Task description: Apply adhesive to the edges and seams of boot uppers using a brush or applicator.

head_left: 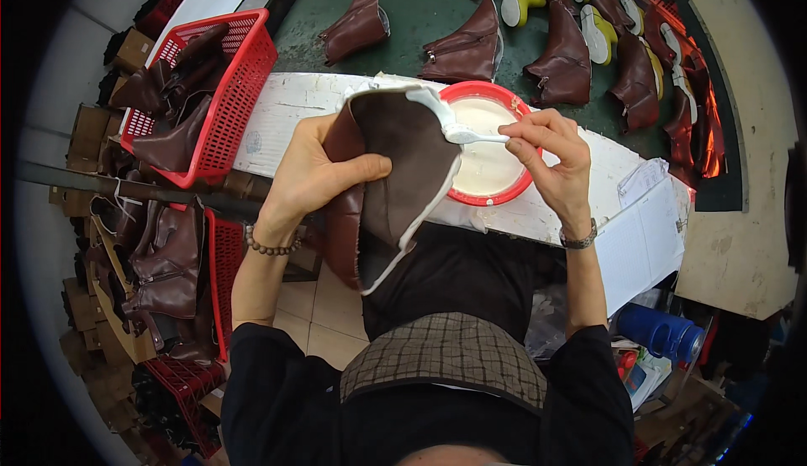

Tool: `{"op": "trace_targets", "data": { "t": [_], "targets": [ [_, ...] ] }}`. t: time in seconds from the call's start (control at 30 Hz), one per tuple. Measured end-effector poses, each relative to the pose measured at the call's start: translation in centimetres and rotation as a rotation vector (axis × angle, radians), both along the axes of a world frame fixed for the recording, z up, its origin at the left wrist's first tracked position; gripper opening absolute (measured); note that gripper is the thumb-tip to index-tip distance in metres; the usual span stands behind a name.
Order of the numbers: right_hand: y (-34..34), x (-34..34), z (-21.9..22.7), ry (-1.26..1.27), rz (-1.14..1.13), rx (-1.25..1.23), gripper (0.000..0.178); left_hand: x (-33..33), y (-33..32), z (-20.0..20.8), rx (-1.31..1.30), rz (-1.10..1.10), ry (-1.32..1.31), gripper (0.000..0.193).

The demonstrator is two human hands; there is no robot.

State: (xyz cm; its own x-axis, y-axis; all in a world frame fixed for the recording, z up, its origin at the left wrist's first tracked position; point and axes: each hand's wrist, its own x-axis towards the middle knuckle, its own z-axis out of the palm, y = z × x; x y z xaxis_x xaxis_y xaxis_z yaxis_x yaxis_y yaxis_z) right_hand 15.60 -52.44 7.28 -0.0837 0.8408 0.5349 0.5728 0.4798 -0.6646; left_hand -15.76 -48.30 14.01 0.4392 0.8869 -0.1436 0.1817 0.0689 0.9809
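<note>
Bowl [477, 89] partly behind boot upper [410, 172]

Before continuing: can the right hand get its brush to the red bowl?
Probably yes: the right hand holds the brush close to the red bowl; the brown upper overlaps only the bowl's left side.

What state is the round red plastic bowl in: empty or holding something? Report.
Holding something: a cream-coloured substance spreads inside the round red plastic bowl; depth I cannot tell.
</note>
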Motion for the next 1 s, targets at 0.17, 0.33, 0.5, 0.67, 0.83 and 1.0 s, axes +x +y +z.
{"op": "trace_targets", "data": {
  "t": [0.17,0.33,0.5,0.67,0.83,1.0],
  "targets": [
    [-1.7,-2.0,-0.3,0.008,0.011,0.002,0.021,-0.1,0.3,-1.1,0.080,0.178,-0.005,0.025],
    [-1.1,-3.6,-2.9,0.437,0.059,-0.166,0.031,1.5,1.2,-1.0,0.251,0.248,-0.020,0.034],
    [-1.0,-8.5,-1.3,0.806,0.067,-0.378,0.025,3.5,1.8,-0.8,0.226,0.103,-0.174,0.046],
    [0.9,-8.8,1.2,1.031,-0.157,-0.242,0.012,3.3,0.1,-2.3,0.384,-0.077,-0.133,0.119],
    [1.1,-9.9,1.6,1.078,-0.230,-0.239,0.006,4.5,-2.5,-5.4,0.779,0.008,0.259,0.144],
    [0.7,-6.9,1.8,0.868,-0.121,-0.283,0.013,3.6,-3.1,-6.9,0.885,0.146,0.261,0.112]
  ]
}}
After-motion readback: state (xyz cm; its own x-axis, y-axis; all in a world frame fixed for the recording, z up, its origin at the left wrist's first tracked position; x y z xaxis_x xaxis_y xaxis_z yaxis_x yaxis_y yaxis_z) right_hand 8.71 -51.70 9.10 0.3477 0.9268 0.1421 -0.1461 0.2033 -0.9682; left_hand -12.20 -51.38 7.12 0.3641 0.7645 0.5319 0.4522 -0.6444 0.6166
